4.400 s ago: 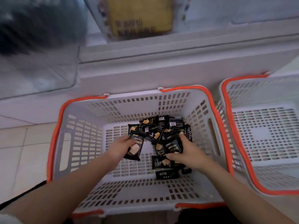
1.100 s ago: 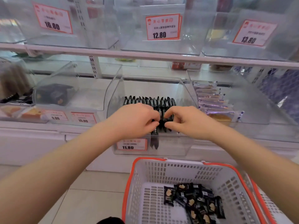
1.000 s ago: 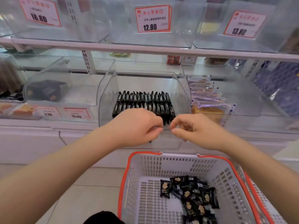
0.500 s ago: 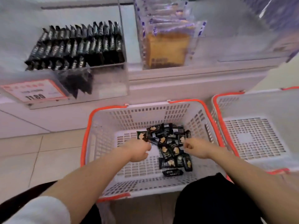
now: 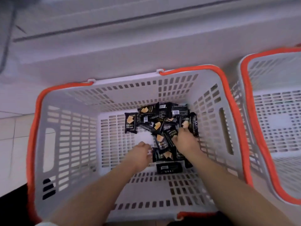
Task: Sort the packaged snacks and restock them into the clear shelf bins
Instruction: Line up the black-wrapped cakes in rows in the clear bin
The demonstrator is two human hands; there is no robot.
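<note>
A pile of small black snack packets with a biscuit picture lies in the far right part of a white slotted basket with an orange rim. Both my arms reach down into it. My right hand rests on the pile, and its fingers close around one black packet. My left hand hovers just left of the nearest packets with fingers loosely curled and nothing in it. One packet lies face down closest to me. The clear shelf bins are out of view.
A second white basket with an orange rim stands right beside the first and looks empty. The white base of the shelf unit runs across the top. Pale floor tiles show at the left.
My hands left the shelf bin holding the row of black packets and dropped into the basket. The view tilted down, so the bins are gone. My right hand now grips a packet.
</note>
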